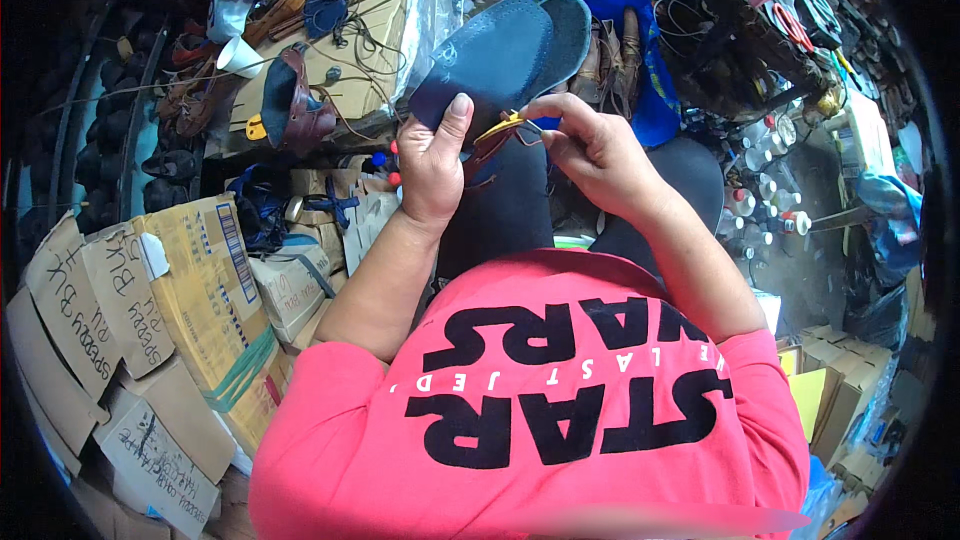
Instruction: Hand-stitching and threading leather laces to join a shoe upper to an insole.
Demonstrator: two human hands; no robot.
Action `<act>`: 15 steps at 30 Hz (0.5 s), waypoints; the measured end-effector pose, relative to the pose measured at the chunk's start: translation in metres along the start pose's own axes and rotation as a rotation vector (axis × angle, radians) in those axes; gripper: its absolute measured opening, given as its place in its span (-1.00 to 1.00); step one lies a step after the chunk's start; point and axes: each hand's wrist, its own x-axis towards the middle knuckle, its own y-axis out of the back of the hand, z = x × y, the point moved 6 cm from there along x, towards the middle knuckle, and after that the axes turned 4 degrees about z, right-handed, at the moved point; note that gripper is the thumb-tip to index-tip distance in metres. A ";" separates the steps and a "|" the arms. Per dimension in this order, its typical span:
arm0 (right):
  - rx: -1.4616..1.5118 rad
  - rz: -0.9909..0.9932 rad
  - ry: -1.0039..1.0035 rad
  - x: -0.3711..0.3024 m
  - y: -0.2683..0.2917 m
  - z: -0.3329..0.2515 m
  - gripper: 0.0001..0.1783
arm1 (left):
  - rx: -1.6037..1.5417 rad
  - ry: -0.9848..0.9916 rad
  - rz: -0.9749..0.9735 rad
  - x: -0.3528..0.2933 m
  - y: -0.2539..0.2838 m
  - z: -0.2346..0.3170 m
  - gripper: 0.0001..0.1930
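Note:
Dark, glossy, sole-shaped pieces (490, 55) with a stitched rim tilt up from my left hand (436, 162), whose thumb presses on their near end. A second dark sole shape (568, 38) shows behind at the right. From the near end hangs a brown leather strap (487, 148) with a yellow tip (503, 126). Beside that tip, my right hand (592, 143) is closed in a pinch; a thin bit shows at its fingertips, too small to name. On the cardboard-topped table at the left lies a similar dark sole with brown leather straps (300, 105) and a yellow end.
A white cup (240, 58) and loose cords lie on the table (385, 40). Cardboard boxes (205, 290) crowd the left. A blue bag (650, 90) sits beyond my knees. Several small bottles (765, 175) stand on the floor at right, near stacked cartons (840, 380).

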 end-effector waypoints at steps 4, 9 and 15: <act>-0.066 0.028 0.076 0.000 0.000 -0.002 -0.67 | -0.018 0.045 -0.047 0.000 0.004 -0.003 -0.77; -0.118 0.011 0.070 -0.001 0.002 -0.008 -0.67 | 0.019 -0.033 0.012 -0.002 0.001 0.006 -0.84; -0.063 0.071 0.119 -0.007 -0.001 0.008 -0.71 | 0.626 -0.559 -0.389 -0.027 -0.031 0.028 -0.68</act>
